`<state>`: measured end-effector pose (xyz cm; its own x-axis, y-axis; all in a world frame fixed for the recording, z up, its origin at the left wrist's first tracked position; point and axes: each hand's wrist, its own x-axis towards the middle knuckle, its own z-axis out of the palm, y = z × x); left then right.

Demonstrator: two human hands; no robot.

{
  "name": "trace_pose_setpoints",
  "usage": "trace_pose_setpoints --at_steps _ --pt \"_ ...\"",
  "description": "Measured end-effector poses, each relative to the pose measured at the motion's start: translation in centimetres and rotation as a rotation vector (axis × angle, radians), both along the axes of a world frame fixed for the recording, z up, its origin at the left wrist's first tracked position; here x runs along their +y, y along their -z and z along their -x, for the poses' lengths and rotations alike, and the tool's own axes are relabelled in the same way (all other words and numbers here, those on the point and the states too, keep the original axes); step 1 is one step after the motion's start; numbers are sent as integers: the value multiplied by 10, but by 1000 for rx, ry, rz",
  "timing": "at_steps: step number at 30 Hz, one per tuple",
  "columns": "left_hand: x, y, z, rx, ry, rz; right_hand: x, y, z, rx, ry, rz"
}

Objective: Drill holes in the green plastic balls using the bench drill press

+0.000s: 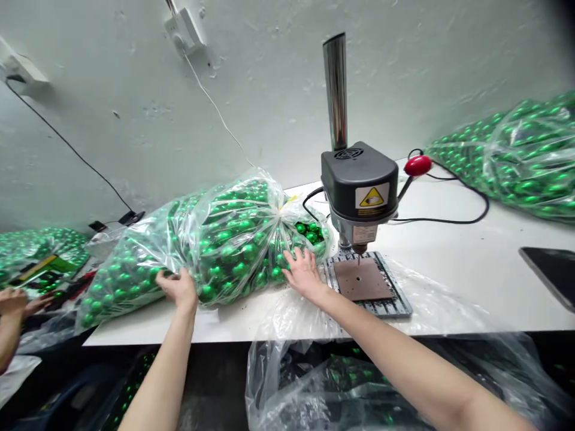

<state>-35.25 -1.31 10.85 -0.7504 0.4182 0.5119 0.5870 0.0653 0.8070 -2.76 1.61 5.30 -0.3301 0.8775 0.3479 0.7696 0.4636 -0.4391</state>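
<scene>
A large clear plastic bag full of shiny green balls (233, 245) lies on its side on the white table, gathered near its right end, where several balls show at the opening. My left hand (179, 288) pinches the plastic at the front of the bag, left of its middle. My right hand (303, 272) rests on the bag's right end with its fingers spread. Just right of that hand stands a small black drill press (359, 179) with a brown plate (363, 279) on its base.
Another bag of green balls (516, 158) lies at the right, near a dark phone-like slab (550, 272). Loose clear plastic (287, 371) hangs over the table's front edge. At the far left, another person's hands (15, 302) are beside more green balls (67, 245). Cables run along the wall.
</scene>
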Motion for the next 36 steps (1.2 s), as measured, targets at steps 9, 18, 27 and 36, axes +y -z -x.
trace_pose_setpoints --at_steps 9,18,27,36 --pt "30 14 -187 1183 1065 239 1 17 -5 122 -35 76" --pt "79 44 -242 1192 895 788 -50 -1 -100 123 -336 44" --pt "74 42 -232 1259 809 776 -8 -18 -66 8 1 92" --pt "74 56 -210 1251 699 849 39 2 -29 -8 384 275"
